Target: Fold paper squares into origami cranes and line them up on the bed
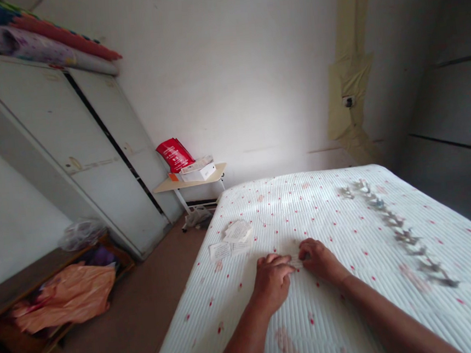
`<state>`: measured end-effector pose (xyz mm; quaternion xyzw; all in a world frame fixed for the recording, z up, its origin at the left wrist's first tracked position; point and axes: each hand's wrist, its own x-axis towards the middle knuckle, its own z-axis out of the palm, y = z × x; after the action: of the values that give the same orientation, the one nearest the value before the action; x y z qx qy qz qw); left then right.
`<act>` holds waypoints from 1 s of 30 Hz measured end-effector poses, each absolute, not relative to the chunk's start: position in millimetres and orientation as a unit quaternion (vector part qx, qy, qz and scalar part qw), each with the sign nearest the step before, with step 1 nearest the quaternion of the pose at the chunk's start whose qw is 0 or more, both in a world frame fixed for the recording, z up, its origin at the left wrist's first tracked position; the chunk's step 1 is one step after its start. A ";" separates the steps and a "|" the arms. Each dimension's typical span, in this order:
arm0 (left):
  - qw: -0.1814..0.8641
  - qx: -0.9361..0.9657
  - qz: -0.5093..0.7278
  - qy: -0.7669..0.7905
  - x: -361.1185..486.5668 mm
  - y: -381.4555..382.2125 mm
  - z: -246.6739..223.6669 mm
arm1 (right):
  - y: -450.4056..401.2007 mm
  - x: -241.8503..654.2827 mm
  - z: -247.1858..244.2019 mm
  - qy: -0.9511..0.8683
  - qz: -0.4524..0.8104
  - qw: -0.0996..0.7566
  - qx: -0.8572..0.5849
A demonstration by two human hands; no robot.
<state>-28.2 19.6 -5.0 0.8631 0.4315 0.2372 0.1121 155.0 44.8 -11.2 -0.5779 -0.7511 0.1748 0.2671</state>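
Note:
On the bed, a small piece of paper (296, 261) lies between my two hands, mostly covered by fingers. My left hand (272, 281) presses its left side with bent fingers held close together. The right-hand edge is pinched by my right hand (319, 260), its fingers curled. To the left lies a loose stack of printed paper pieces (239, 232), apart from my hands. A slanting row of several small folded paper figures (404, 236), blurred but looking like origami cranes, stands on the right side of the bed.
The bed has a white ribbed cover (295, 199) with red dots. Beyond its far left corner, a small table (170, 184) bears a red bag (175, 155) and a white box (199, 172). A cabinet (91, 128) and a low shelf with an orange plastic bag (75, 295) stand left.

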 end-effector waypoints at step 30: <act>0.089 0.852 0.270 0.440 -27.7 18.3 -12.9 | 66.4 157.2 -17.2 -0.742 0.192 0.291 -0.573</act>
<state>-27.7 18.3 -12.9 0.8520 0.4396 0.2700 0.0886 157.2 66.4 -17.2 -0.5728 -0.7416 0.1923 0.2915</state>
